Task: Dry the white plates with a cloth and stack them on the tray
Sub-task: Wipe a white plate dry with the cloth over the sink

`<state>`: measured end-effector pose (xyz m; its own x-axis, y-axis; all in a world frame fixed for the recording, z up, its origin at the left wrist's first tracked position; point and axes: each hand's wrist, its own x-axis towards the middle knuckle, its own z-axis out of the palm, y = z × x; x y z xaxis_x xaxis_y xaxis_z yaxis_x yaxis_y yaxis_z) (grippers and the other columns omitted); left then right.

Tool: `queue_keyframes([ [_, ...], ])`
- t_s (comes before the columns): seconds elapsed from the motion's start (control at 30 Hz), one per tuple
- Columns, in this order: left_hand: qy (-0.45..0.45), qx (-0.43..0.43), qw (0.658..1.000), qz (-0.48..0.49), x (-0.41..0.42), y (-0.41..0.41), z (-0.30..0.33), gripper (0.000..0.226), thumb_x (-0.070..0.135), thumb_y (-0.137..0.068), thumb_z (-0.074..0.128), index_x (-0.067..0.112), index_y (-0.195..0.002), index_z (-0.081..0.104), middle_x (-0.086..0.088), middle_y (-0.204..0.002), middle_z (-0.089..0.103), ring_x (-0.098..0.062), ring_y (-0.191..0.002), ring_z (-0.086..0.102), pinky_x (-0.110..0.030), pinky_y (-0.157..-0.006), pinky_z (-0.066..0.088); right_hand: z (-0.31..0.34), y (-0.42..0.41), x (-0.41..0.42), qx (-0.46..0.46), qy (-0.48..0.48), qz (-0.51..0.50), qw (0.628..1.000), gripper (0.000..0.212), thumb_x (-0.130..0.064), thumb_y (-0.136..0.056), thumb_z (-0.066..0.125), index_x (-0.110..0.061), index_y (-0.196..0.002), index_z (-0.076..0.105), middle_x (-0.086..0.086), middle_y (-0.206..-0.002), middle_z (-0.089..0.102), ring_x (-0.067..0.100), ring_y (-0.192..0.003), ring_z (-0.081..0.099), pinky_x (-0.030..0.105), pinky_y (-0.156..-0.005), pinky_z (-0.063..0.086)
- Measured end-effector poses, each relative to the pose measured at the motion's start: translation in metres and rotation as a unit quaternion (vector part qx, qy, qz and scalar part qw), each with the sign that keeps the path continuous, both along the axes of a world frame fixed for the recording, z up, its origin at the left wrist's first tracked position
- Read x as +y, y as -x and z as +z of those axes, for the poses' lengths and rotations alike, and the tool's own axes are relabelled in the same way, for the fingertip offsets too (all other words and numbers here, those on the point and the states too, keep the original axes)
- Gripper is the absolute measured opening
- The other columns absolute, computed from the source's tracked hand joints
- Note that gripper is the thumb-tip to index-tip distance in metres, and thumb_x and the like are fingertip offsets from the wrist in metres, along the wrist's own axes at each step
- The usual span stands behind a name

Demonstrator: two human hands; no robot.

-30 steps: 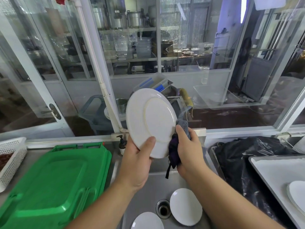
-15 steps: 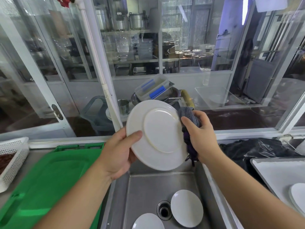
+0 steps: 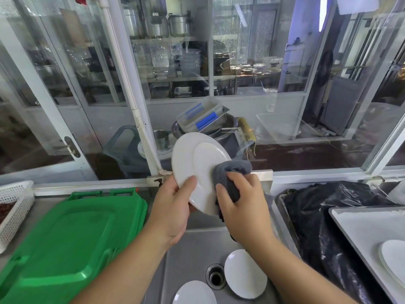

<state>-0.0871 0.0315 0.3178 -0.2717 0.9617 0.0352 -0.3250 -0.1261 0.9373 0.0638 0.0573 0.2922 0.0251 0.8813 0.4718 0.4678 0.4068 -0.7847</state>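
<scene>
Gripping a white plate point(image 3: 198, 170) by its lower left rim, thumb across the underside, the left hand point(image 3: 173, 207) holds it tilted above the sink point(image 3: 188, 249). The right hand point(image 3: 243, 205) clutches a grey cloth point(image 3: 230, 174) against the plate's lower right edge. Two more plates point(image 3: 245, 274) lie by the drain, and another rests at the tray's point(image 3: 361, 233) right edge.

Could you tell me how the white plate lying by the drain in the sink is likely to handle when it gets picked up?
The plate by the drain looks like glazed ceramic, so probably stiff and breakable if knocked against the steel sink. Its glossy surface is likely slippery, more so if wet. It lies tilted, so a finger could probably get under its rim.
</scene>
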Motion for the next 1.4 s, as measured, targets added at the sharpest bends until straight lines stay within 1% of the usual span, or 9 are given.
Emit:
queue_keyframes([
  [0.17,0.002,0.044,0.999,-0.032,-0.005,-0.003,-0.010,0.021,0.031,-0.092,0.066,0.033,-0.108,0.079,-0.011,-0.111,0.079,-0.025,-0.101,0.076,-0.040,-0.080,0.063,0.021,0.000,0.010,-0.068,-0.101,0.087,0.989,0.025,-0.043,-0.092,0.063,-0.034,-0.115,0.063,-0.009,-0.104,0.054,0.010,-0.094,0.055,0.010,-0.080,0.041],
  [0.33,-0.046,0.121,0.991,-0.034,-0.009,0.000,-0.014,0.030,0.049,-0.085,0.070,0.038,-0.112,0.077,-0.005,-0.112,0.079,-0.029,-0.109,0.074,-0.057,-0.097,0.059,0.039,-0.005,0.039,-0.089,-0.109,0.068,0.988,0.030,-0.029,-0.092,0.076,-0.019,-0.120,0.072,-0.001,-0.107,0.057,0.010,-0.089,0.052,0.010,-0.072,0.036],
  [0.47,-0.078,0.094,0.992,-0.014,-0.012,0.000,-0.015,0.030,0.046,-0.087,0.072,0.036,-0.115,0.075,-0.003,-0.117,0.078,-0.024,-0.110,0.074,-0.045,-0.084,0.064,0.047,-0.010,0.056,-0.099,-0.045,0.011,0.994,0.032,-0.038,-0.095,0.070,-0.029,-0.126,0.069,-0.009,-0.115,0.053,0.011,-0.092,0.052,0.020,-0.073,0.040],
  [0.63,-0.083,0.058,0.995,0.010,-0.011,0.003,-0.015,0.032,0.046,-0.086,0.075,0.033,-0.116,0.075,-0.004,-0.121,0.077,-0.023,-0.114,0.073,-0.034,-0.084,0.061,0.046,-0.015,0.055,-0.121,0.010,0.006,0.993,0.034,-0.037,-0.096,0.067,-0.029,-0.129,0.068,-0.001,-0.123,0.059,0.023,-0.102,0.060,0.029,-0.081,0.040],
  [0.83,-0.067,0.065,0.995,0.026,-0.004,0.010,-0.014,0.033,0.049,-0.082,0.074,0.039,-0.114,0.076,0.001,-0.119,0.078,-0.019,-0.111,0.074,-0.037,-0.085,0.060,0.026,-0.019,0.030,-0.099,0.023,0.048,0.994,0.027,-0.032,-0.092,0.070,-0.032,-0.119,0.072,-0.012,-0.105,0.055,0.003,-0.086,0.049,0.004,-0.070,0.038],
  [1.0,-0.052,0.088,0.995,0.013,-0.002,0.009,-0.010,0.032,0.050,-0.080,0.071,0.041,-0.110,0.077,0.000,-0.114,0.079,-0.023,-0.108,0.075,-0.045,-0.086,0.063,0.030,-0.011,0.010,-0.047,-0.007,0.131,0.990,0.023,-0.039,-0.090,0.067,-0.039,-0.113,0.070,-0.028,-0.108,0.058,0.000,-0.100,0.061,0.016,-0.082,0.050],
  [1.17,-0.065,0.168,0.982,-0.051,-0.010,-0.003,-0.010,0.030,0.052,-0.090,0.065,0.041,-0.116,0.074,0.001,-0.113,0.079,-0.026,-0.110,0.074,-0.055,-0.094,0.060,0.067,0.000,0.026,-0.075,-0.118,0.122,0.983,0.031,-0.031,-0.093,0.074,-0.020,-0.123,0.075,-0.008,-0.115,0.062,0.000,-0.103,0.055,0.000,-0.090,0.035],
  [1.3,-0.075,0.247,0.964,-0.056,-0.016,-0.001,-0.006,0.028,0.054,-0.088,0.061,0.053,-0.115,0.071,0.015,-0.113,0.078,-0.007,-0.110,0.072,-0.042,-0.095,0.058,0.094,0.000,0.052,-0.129,-0.138,0.129,0.973,0.031,-0.026,-0.093,0.077,-0.017,-0.123,0.076,-0.005,-0.109,0.059,-0.005,-0.097,0.046,-0.003,-0.089,0.030],
  [1.4,-0.092,0.266,0.958,-0.057,-0.019,0.001,-0.005,0.026,0.052,-0.092,0.062,0.051,-0.116,0.071,0.015,-0.115,0.078,-0.006,-0.109,0.072,-0.028,-0.088,0.060,0.103,-0.001,0.074,-0.105,-0.072,0.105,0.986,0.016,-0.031,-0.095,0.072,-0.020,-0.105,0.078,-0.005,-0.093,0.064,0.004,-0.084,0.052,0.017,-0.076,0.041],
])
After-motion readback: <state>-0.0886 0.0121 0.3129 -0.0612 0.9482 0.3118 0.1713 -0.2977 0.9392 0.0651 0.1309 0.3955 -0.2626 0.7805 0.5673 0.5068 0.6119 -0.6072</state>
